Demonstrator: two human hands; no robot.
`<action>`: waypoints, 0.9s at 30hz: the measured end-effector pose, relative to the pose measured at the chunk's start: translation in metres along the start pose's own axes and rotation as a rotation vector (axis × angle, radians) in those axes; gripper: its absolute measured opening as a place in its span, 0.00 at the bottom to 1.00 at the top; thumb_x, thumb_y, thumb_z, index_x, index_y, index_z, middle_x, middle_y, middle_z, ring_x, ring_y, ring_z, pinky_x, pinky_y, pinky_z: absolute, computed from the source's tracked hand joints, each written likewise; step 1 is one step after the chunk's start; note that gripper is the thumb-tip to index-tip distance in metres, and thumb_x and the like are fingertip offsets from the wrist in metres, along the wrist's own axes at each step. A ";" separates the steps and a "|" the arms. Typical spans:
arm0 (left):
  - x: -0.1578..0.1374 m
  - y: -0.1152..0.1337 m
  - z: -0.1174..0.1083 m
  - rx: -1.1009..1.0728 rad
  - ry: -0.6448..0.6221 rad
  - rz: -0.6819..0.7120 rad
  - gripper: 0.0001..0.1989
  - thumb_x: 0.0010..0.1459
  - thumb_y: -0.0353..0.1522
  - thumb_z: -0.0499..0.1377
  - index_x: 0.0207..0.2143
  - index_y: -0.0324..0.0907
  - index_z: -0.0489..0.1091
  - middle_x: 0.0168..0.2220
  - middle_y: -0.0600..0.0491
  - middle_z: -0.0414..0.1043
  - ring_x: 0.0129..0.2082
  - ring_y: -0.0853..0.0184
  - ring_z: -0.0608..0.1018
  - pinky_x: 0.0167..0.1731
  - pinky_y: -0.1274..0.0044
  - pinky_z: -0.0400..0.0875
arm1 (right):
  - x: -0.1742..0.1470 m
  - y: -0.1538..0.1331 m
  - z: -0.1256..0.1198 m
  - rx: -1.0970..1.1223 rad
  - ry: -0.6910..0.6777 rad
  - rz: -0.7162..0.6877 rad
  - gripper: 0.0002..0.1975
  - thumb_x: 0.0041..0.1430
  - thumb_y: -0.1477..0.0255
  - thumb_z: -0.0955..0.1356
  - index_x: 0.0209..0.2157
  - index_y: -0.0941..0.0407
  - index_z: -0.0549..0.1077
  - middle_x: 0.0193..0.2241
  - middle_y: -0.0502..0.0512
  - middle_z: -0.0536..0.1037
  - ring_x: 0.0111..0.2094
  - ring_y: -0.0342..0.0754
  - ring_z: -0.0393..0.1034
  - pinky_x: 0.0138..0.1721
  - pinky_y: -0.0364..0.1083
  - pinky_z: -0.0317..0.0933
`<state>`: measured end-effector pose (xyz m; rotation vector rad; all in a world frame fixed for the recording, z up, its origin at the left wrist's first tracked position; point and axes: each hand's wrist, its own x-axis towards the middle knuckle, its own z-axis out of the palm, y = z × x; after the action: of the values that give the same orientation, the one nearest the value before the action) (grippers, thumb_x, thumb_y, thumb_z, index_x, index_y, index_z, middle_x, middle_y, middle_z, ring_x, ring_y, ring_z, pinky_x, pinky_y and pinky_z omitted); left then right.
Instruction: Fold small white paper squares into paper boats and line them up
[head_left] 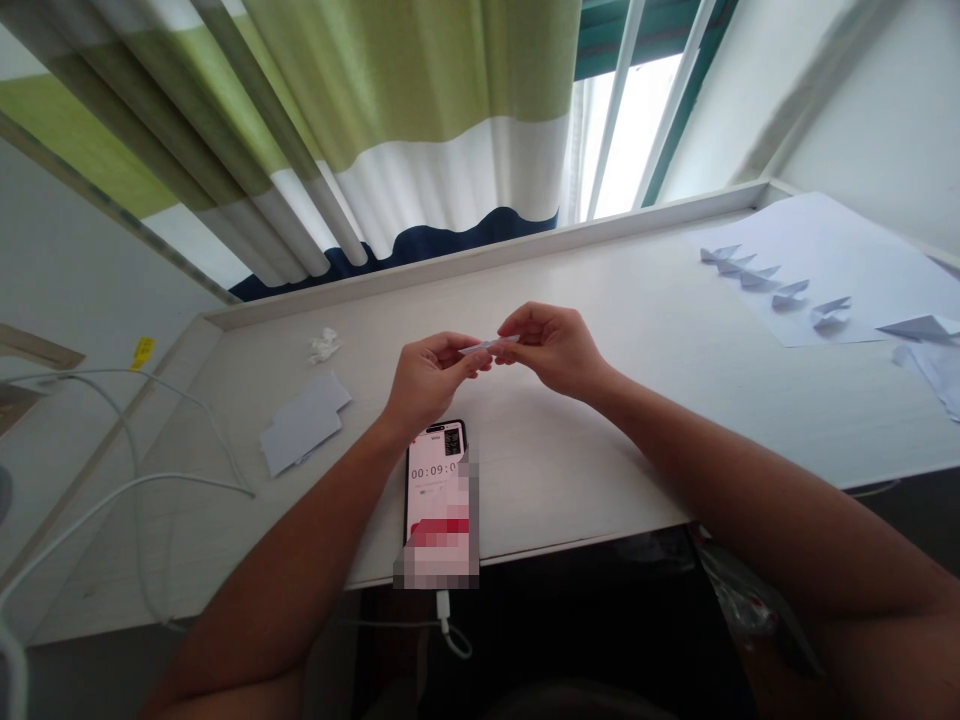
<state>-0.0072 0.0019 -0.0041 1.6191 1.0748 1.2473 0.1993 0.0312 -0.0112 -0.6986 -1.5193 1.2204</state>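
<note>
Over the middle of the white desk, my left hand (431, 372) and my right hand (551, 345) meet around a small piece of folded white paper (480, 348). Both hands pinch it between thumb and fingers, one at each end. The fingers cover much of the paper, so its full shape is hidden. Below my left wrist a phone (439, 490) lies face up with a timer on its screen; part of it is blurred out.
Several folded paper pieces (761, 277) stand in a row on a large white sheet (814, 235) at the right. Stacked paper (307, 425) and a crumpled scrap (324, 346) lie at the left. White cables (135, 490) loop over the left side. A curtain (420, 110) hangs behind the desk (592, 470).
</note>
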 end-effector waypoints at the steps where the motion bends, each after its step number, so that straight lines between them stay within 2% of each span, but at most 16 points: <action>1: 0.000 0.000 0.000 -0.003 0.009 0.008 0.17 0.57 0.43 0.77 0.41 0.42 0.81 0.32 0.49 0.86 0.33 0.62 0.88 0.35 0.72 0.82 | 0.000 0.000 0.000 0.005 -0.003 -0.006 0.23 0.51 0.54 0.83 0.36 0.56 0.77 0.30 0.54 0.84 0.33 0.51 0.82 0.38 0.53 0.78; 6: 0.001 0.002 0.001 -0.017 0.059 0.069 0.17 0.56 0.44 0.77 0.38 0.44 0.78 0.30 0.52 0.84 0.31 0.62 0.88 0.32 0.73 0.82 | 0.001 -0.001 -0.001 0.014 -0.009 -0.011 0.25 0.51 0.52 0.83 0.40 0.55 0.79 0.33 0.54 0.86 0.35 0.51 0.83 0.41 0.53 0.79; 11: -0.001 0.003 0.000 0.056 0.086 0.116 0.19 0.54 0.43 0.78 0.32 0.42 0.75 0.39 0.48 0.86 0.35 0.64 0.87 0.35 0.72 0.83 | 0.000 -0.003 0.001 -0.024 0.016 -0.027 0.24 0.51 0.53 0.83 0.39 0.54 0.78 0.31 0.53 0.84 0.34 0.51 0.83 0.38 0.52 0.79; 19: 0.000 0.007 0.002 -0.054 0.100 0.073 0.22 0.50 0.44 0.80 0.29 0.42 0.72 0.34 0.50 0.83 0.32 0.66 0.84 0.36 0.71 0.83 | -0.003 -0.003 0.006 0.013 0.031 -0.038 0.23 0.52 0.52 0.82 0.37 0.54 0.77 0.29 0.52 0.83 0.32 0.51 0.82 0.37 0.52 0.78; 22: 0.001 0.010 0.002 -0.051 0.071 0.071 0.20 0.51 0.42 0.79 0.32 0.42 0.74 0.31 0.52 0.82 0.31 0.66 0.84 0.33 0.73 0.81 | -0.003 -0.006 0.006 0.012 0.036 -0.028 0.25 0.51 0.52 0.82 0.38 0.54 0.76 0.26 0.49 0.81 0.29 0.50 0.81 0.33 0.51 0.78; 25: 0.002 0.012 -0.001 -0.050 0.005 0.020 0.20 0.54 0.42 0.78 0.42 0.43 0.77 0.32 0.53 0.82 0.31 0.66 0.84 0.34 0.73 0.81 | -0.003 -0.007 0.005 -0.006 0.020 -0.021 0.25 0.52 0.52 0.82 0.41 0.54 0.77 0.24 0.48 0.79 0.28 0.49 0.80 0.33 0.51 0.77; 27: 0.003 0.011 -0.003 -0.057 -0.052 -0.030 0.21 0.56 0.43 0.76 0.44 0.41 0.78 0.32 0.50 0.83 0.31 0.65 0.84 0.35 0.72 0.81 | -0.002 -0.006 0.004 -0.009 0.017 -0.018 0.25 0.53 0.53 0.82 0.43 0.55 0.78 0.25 0.49 0.79 0.29 0.50 0.81 0.35 0.51 0.78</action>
<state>-0.0084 0.0014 0.0076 1.5786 1.0186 1.1990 0.1975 0.0261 -0.0066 -0.6979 -1.5151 1.1917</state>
